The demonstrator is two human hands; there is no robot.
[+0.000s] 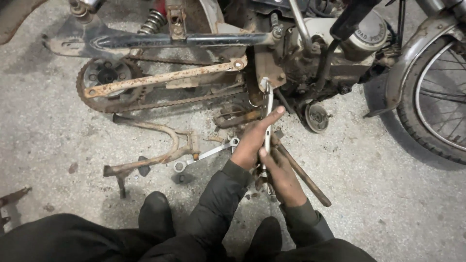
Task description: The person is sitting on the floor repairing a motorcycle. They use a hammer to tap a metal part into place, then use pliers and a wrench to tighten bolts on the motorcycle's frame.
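Concrete floor (pixel 58 121), rusty motorbike (pixel 291 53) across top of frame. Centre: left hand (pixel 252 143) and right hand (pixel 279 174) both closed around a wrench (pixel 268 116), its head on the frame bracket. Spare wrench (pixel 206 154) and rusty stand (pixel 150 155) lie lower left of the hands.

A ring spanner (pixel 206 154) lies on the floor (pixel 58 126) just right of the stand (pixel 155 145) (both before the chain (pixel 184 102)).

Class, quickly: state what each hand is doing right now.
Left hand: closed on the wrench, index finger extended along it.
Right hand: closed on the wrench's lower end.
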